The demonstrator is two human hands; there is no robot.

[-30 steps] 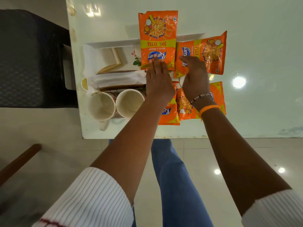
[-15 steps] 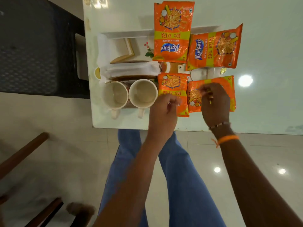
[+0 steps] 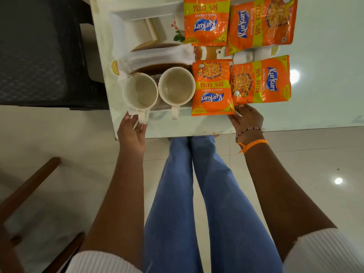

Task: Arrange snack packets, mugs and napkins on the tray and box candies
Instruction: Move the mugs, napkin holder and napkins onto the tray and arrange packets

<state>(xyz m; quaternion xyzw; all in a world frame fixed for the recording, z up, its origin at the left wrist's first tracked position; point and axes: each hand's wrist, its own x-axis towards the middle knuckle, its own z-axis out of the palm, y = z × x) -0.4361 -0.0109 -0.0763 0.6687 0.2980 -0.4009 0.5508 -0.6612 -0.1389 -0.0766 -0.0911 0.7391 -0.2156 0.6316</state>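
A white tray [image 3: 149, 11] lies on the pale table and carries several orange Kurkure snack packets: two far ones [image 3: 206, 22] [image 3: 260, 24] and two near ones [image 3: 211, 87] [image 3: 262, 81]. Two empty cream mugs [image 3: 140, 91] [image 3: 176, 85] stand side by side at the tray's near left, handles toward me. Folded white napkins [image 3: 157, 56] lie behind them. My left hand [image 3: 131, 132] is at the left mug's handle and the tray's near corner, fingers curled; what it holds is unclear. My right hand [image 3: 247, 120] rests with its fingers spread at the near edge of the near packets.
The table's near edge [image 3: 177, 134] runs just past my hands, with my legs in blue jeans below it. A black chair [image 3: 43, 52] stands left of the table. A wooden chair frame [image 3: 29, 190] is at the lower left on glossy floor tiles.
Both hands have drawn back from the packets toward me. The left went left to the mug handle and tray corner; the right dropped to the near packets' edge. The view has tilted downward.
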